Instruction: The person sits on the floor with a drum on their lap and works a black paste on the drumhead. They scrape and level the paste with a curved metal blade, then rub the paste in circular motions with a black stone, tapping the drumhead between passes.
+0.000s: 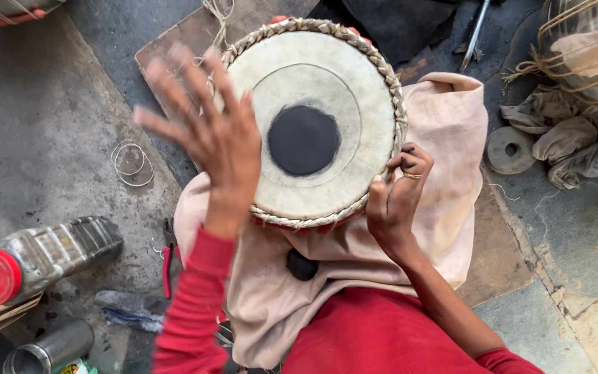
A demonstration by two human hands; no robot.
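A round drum with a pale skin head, a black centre patch and a braided rim rests on a pinkish cloth in my lap. My left hand is raised over the drum's left edge, fingers spread and blurred with motion, holding nothing. My right hand grips the braided rim at the lower right, thumb up against the rim and fingers curled over it. A ring shows on one finger. Red sleeves cover both my arms.
A clear plastic bottle with a red cap lies at the left, a metal cup below it. Red-handled pliers lie by the cloth. A wire loop, a stone disc, rags and another laced drum surround me.
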